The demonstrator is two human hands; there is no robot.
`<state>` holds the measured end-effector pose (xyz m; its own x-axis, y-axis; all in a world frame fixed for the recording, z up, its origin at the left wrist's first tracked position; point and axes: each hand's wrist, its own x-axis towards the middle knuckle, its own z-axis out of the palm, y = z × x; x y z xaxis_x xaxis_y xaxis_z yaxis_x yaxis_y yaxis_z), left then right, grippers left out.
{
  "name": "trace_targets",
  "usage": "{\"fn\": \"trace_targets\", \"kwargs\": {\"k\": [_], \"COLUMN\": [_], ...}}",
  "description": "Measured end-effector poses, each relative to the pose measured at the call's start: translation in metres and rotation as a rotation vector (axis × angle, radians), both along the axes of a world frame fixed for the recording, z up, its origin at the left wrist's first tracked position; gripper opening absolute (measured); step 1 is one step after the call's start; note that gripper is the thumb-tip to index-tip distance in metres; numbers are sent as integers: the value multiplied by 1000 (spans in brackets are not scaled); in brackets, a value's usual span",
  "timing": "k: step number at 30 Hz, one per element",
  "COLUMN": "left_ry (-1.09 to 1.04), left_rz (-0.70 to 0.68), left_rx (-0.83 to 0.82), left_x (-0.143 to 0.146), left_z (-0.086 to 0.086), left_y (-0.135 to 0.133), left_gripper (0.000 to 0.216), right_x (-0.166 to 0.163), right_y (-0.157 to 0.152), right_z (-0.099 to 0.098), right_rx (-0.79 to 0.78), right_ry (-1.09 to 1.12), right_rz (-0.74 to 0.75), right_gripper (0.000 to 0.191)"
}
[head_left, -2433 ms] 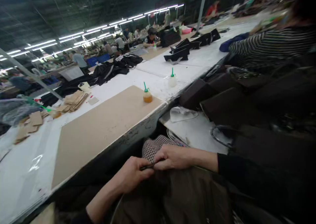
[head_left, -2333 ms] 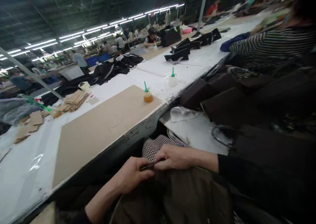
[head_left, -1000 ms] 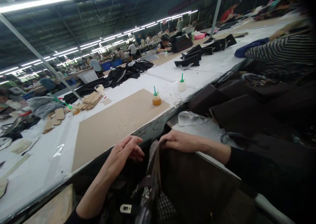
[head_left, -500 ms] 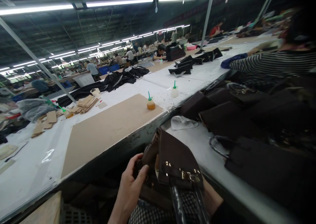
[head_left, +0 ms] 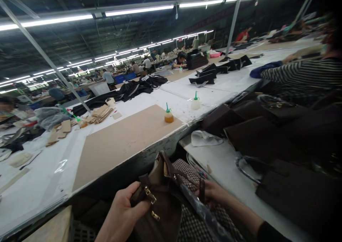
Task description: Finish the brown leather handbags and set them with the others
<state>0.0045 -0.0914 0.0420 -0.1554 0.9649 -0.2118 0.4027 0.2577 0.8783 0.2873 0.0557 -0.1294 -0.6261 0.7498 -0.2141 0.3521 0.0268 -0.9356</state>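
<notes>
You hold the brown handbag low in front of you, below the table edge.

Half a second ago its flap faced up between your hands; now it lies turned, brass clasps showing at the side. Your left hand is closed on the smooth leather strap end by the clasp. Your right hand grips the plastic-wrapped handle over checked cloth. A rounded amber glue bottle stands on the flat cardboard sheet.
</notes>
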Motion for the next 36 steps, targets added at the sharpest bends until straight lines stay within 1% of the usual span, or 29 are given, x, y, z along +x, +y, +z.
{"fn": "trace_targets", "kwargs": {"k": [2, 3, 4, 5, 6, 8, 9, 10, 11, 13, 15, 16, 18, 20, 22, 24, 26, 27, 29, 32, 34, 36], "left_ry": [124, 159, 164, 139, 93, -12, -56, -93, -123, -161, -144, -107, -10, 61, 98, 116, 114, 107, 92, 86, 80, 68], "left_rz": [-60, -95, -124, -147, -159, -155, -150, -145, -142, -127, -89, -59, -7, 12, -7, -44, -83, -94, -96, -78, -61, -27], "left_rx": [-22, -48, -76, -102, -126, -163, -170, -168, -156, -123, -104, -104, -101, -100, -92, -83, -80, -85, -92, -99, -116, -144], "left_x": [-3, -2, 1, 3, 5, 6, 4, 1, -3, -12, -19, -22, -25, -27, -28, -27, -24, -21, -16, -12, -12, -14], "left_z": [3, 0, -6, -13, -21, -34, -39, -41, -42, -42, -42, -43, -48, -53, -57, -58, -59, -59, -61, -62, -60, -58], "left_y": [-2, -2, -2, -2, -3, -5, -6, -9, -12, -16, -16, -14, -8, -1, 5, 8, 7, 6, 3, 1, 2, 3], "left_gripper": [17, 15, 13, 13, 15, 30, 40, 48, 51, 47, 45, 44, 41, 38, 36, 33, 30, 30, 28, 26, 25, 24], "right_x": [7, 7, 4, -2, -10, -32, -43, -53, -62, -73, -78, -77, -75, -70, -66, -64, -65, -67, -72, -82, -90, -99], "right_y": [12, 13, 12, 9, 3, -9, -14, -19, -22, -24, -23, -22, -19, -14, -9, -4, 0, 2, 6, 18, 29, 41], "right_z": [16, 28, 42, 56, 68, 85, 88, 88, 86, 77, 71, 71, 76, 88, 102, 112, 115, 114, 110, 101, 95, 89], "right_rx": [28, 73, 135, 195, 264, 422, 505, 580, 641, 711, 712, 697, 652, 570, 466, 387, 375, 400, 507, 711, 735, 653], "right_ry": [47, 94, 150, 198, 240, 289, 296, 294, 286, 279, 275, 273, 251, 219, 168, 73, -46, -88, -116, -49, 12, 75], "right_rz": [-158, -218, -237, -194, -107, 145, 262, 344, 388, 379, 346, 350, 382, 435, 483, 461, 373, 323, 283, 335, 387, 452], "right_gripper": [35, 36, 37, 37, 36, 32, 31, 30, 29, 29, 32, 34, 39, 46, 49, 40, 22, 16, 19, 24, 22, 19]}}
